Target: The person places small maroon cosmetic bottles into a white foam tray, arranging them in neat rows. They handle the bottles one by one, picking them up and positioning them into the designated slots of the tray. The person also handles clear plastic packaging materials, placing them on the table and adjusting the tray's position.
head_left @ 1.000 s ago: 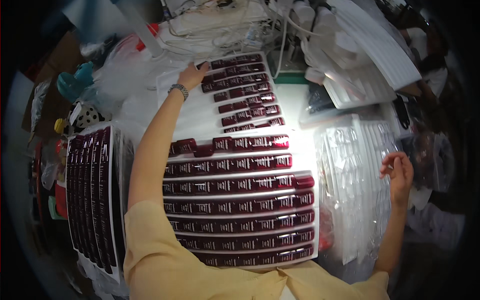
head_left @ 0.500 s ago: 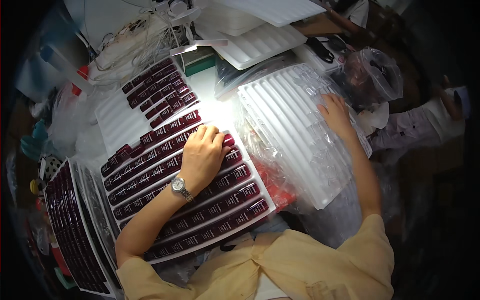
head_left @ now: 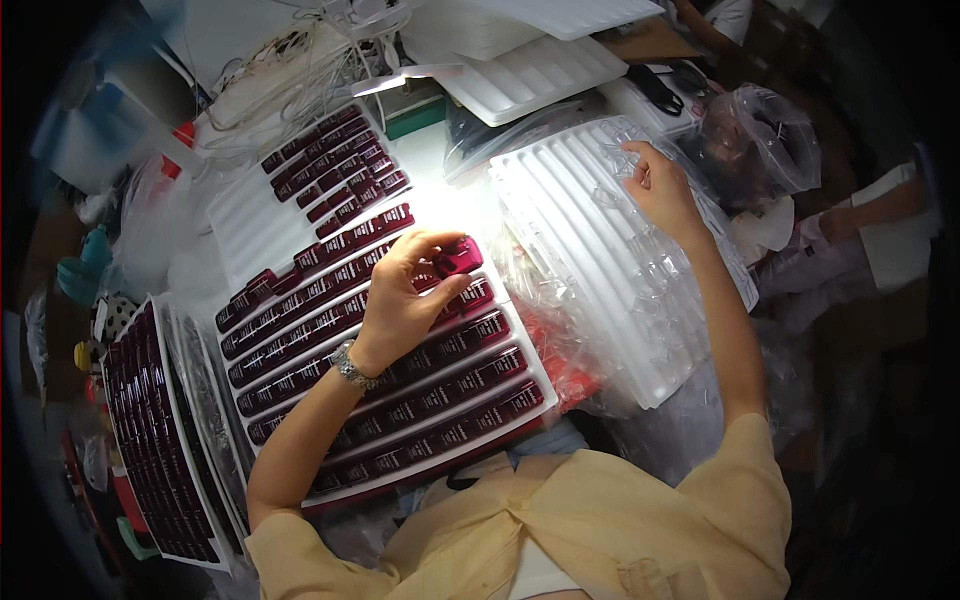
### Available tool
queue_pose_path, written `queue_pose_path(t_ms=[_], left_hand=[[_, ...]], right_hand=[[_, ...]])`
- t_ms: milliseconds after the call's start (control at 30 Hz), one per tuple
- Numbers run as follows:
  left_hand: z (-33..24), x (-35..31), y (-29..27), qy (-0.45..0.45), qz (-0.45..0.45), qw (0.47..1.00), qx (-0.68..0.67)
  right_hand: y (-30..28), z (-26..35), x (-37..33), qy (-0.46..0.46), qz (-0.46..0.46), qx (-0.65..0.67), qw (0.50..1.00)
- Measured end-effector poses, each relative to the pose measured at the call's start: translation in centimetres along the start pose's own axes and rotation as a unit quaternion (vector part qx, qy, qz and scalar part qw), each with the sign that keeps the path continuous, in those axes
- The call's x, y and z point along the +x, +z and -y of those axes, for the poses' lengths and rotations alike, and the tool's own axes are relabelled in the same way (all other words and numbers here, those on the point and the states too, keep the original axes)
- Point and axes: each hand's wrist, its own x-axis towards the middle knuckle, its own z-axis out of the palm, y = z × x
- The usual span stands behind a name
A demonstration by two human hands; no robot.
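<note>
My left hand (head_left: 402, 300), with a metal watch on the wrist, is closed on a small glossy dark red container (head_left: 459, 256) between thumb and fingers. It is lifted over the right end of a white ribbed tray (head_left: 548, 398) filled with rows of similar dark red containers (head_left: 430, 400) with white print. To the right, my right hand (head_left: 662, 195) pinches over another white ribbed tray (head_left: 560, 210), beside small clear plastic pieces (head_left: 640, 290) scattered on it. What the right fingertips hold, if anything, is too small to make out.
Behind the near tray, another white tray (head_left: 235, 235) bears shorter rows of dark red containers. More filled trays (head_left: 155, 440) stand tilted at the left. White trays (head_left: 540, 75) are stacked at the back, near a lit lamp (head_left: 410, 77). A clear plastic bag (head_left: 765, 150) sits far right.
My left hand has raised a dark red container from the right end of a row. My right hand has moved up a little, its fingers going from spread to pinched.
</note>
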Motion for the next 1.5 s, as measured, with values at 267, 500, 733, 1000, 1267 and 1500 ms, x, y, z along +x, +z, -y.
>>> queue_pose_path(t_ms=[267,500,733,1000,1267,1500], left_hand=[[-3.9,-0.4,3.7,-0.053,-0.026,0.961,-0.269],[-4.7,-1.5,3.7,-0.102,-0.085,0.977,-0.164],[-2.7,-1.4,1.7,0.053,0.062,0.954,0.287],[0.0,-1.4,1.4,0.100,0.141,0.886,0.430],[-0.4,-1.2,1.4,0.075,0.128,0.885,0.442],[-0.5,-0.4,-0.7,-0.119,-0.011,0.993,0.012]], right_hand=[[4.4,16.4,-5.5,-0.132,-0.094,0.390,0.906],[4.5,16.8,-9.4,-0.258,-0.070,0.177,0.947],[4.5,14.3,-13.7,-0.059,-0.136,0.037,0.988],[5.5,-1.1,-4.9,-0.130,0.082,-0.292,0.944],[2.2,-1.9,-3.6,-0.076,0.039,-0.100,0.991],[1.8,-2.5,-3.8,-0.129,0.065,-0.059,0.988]])
